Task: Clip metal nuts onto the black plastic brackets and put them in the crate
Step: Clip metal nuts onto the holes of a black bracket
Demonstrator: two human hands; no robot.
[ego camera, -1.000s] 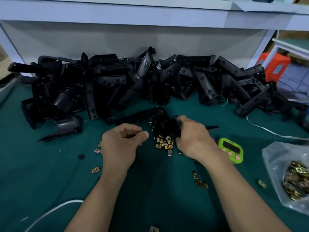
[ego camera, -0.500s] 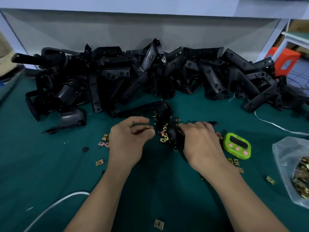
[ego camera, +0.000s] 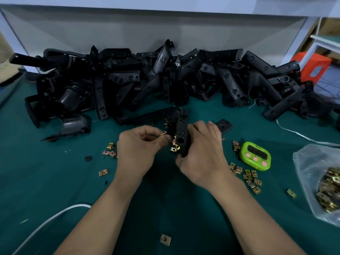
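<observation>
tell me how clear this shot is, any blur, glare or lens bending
Head view: wide-angle lens slightly bows the white shelf edge on top; dim flat light merges the pile of black plastic brackets into one dark mass; the right edge is soft, smearing the clear plastic bag of brass-coloured metal nuts; no hard glare; left hand and right hand at centre look fairly sharp.

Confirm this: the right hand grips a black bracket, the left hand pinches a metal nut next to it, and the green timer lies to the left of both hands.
One slip: the head view shows the green timer lying to the right of both hands. The rest stands: the right hand grips the black bracket, the left hand pinches a metal nut next to it.
</observation>
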